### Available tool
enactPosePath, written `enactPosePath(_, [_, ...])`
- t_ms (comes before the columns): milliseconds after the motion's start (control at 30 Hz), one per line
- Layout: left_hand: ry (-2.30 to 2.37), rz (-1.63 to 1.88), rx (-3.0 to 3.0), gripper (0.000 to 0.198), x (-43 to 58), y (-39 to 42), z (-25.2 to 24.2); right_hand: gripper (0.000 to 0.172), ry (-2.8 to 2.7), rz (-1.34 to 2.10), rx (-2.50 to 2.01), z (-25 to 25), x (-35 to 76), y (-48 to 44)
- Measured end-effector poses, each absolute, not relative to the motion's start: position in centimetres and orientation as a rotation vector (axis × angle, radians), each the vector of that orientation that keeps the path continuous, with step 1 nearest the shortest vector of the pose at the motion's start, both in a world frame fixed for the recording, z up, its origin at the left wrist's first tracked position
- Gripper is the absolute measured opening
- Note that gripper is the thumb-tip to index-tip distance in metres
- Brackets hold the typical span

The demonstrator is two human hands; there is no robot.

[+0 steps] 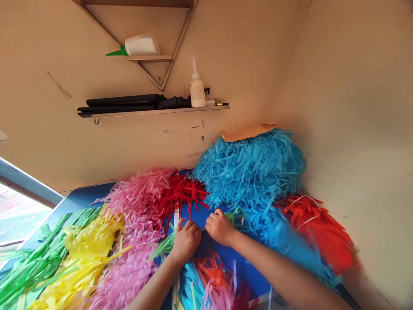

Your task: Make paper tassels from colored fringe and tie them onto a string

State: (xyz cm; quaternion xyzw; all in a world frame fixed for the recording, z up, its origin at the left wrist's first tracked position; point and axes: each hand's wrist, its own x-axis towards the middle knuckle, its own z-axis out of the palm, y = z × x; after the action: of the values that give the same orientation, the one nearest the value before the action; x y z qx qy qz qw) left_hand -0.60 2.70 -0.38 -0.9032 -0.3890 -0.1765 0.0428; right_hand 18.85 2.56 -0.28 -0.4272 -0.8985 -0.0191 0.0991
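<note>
Both hands are closed on a green fringed paper strip (165,244) above the blue table (206,213). My left hand (187,240) grips it near one fringed end, which fans out to the left. My right hand (220,227) pinches the strip a short way off, with more green fringe showing behind its knuckles. The middle of the strip between the hands is mostly hidden by the fingers. Just below lies a bundle of mixed blue, orange and pink fringe (214,280). Red paper fringe (183,191) lies just beyond the hands.
Blue fringe (254,172) is heaped against the wall, with red-orange fringe (318,228) to its right. Pink (137,228), yellow (87,249) and green fringe (41,258) cover the left side. A wall shelf (155,113) holds a glue bottle (197,91); another bottle (142,45) lies above.
</note>
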Motion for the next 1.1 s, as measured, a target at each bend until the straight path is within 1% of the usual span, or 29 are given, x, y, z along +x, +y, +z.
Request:
enactPosePath(67, [-1.215,-0.541,-2.771,0.025,-0.9,2.5,-0.3,0.024,-2.646,-0.031,-1.288,-0.5,19.8,2.5])
enactPosePath(167, [-1.279,-0.527,-2.800,0.023,-1.5,2.2,-0.1,0.019,-2.611,0.038,-1.342,-0.6,21.4,2.5])
enactPosePath(267, [-1.425,-0.533,-2.798,0.023,-2.2,2.3,-0.1,0.016,-2.559,0.144,-1.415,-0.5,22.5,2.7])
enactPosePath(433, [-1.666,-0.508,-2.769,0.022,-2.8,2.9,-0.5,0.011,-2.427,0.348,-1.585,-0.6,22.5,3.4])
enactPosePath(567, [-1.719,-0.438,-2.747,0.022,-2.4,3.4,-0.3,0.008,-2.318,0.466,-1.755,-0.6,22.2,4.2])
enactPosePath(700, [-1.585,-0.377,-2.784,0.019,-2.0,3.5,0.5,0.010,-2.273,0.540,-1.894,-0.1,21.7,5.1])
enactPosePath(833, [-1.086,-0.313,-2.934,0.032,-2.1,3.7,0.5,0.008,-2.273,0.549,-1.956,0.5,21.3,5.5])
enactPosePath(900, [-0.938,-0.317,-2.944,0.032,-2.2,3.9,0.1,0.007,-2.286,0.532,-1.963,0.6,21.2,5.5])
enactPosePath(1033, [-0.925,-0.349,-2.948,0.030,-1.9,4.3,-0.3,0.010,-2.327,0.443,-1.961,1.0,21.3,5.1])
enactPosePath(1100, [-0.929,-0.361,-2.949,0.028,-1.7,4.5,-0.3,0.007,-2.357,0.357,-1.920,1.4,21.3,4.7])
